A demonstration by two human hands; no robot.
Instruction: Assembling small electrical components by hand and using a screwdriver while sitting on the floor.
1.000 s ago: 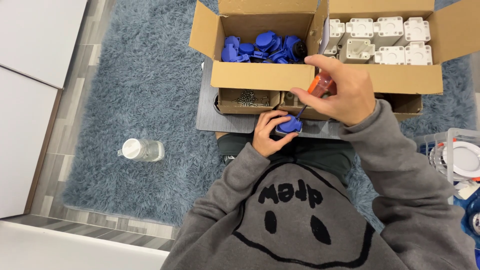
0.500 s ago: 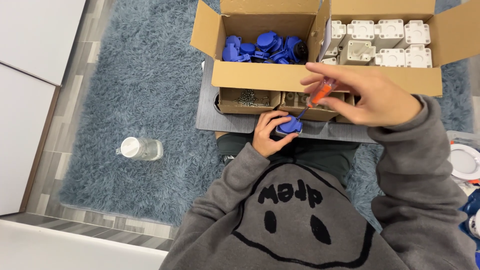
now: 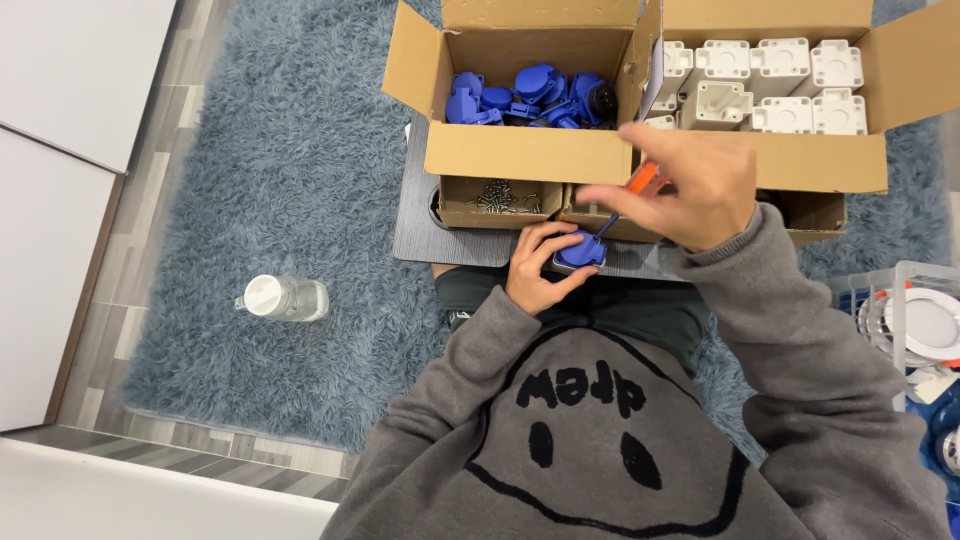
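Observation:
My left hand (image 3: 538, 268) grips a small blue plastic part (image 3: 580, 250) against the dark grey board (image 3: 420, 225) on my lap. My right hand (image 3: 690, 185) holds an orange-handled screwdriver (image 3: 640, 185) whose tip points down onto the blue part. Behind the hands a cardboard box (image 3: 525, 155) holds several more blue parts (image 3: 530, 95). A second cardboard box (image 3: 830, 160) to its right holds white plastic housings (image 3: 775, 85).
A small open carton of loose screws (image 3: 495, 197) sits on the board just left of my hands. A clear water bottle (image 3: 285, 297) lies on the blue shag rug (image 3: 270, 180) at the left. At the right edge is a wire basket with white round items (image 3: 920, 325).
My right hand has shifted left and down a little, bringing the screwdriver tip onto the blue part. My left hand stays closed on the part.

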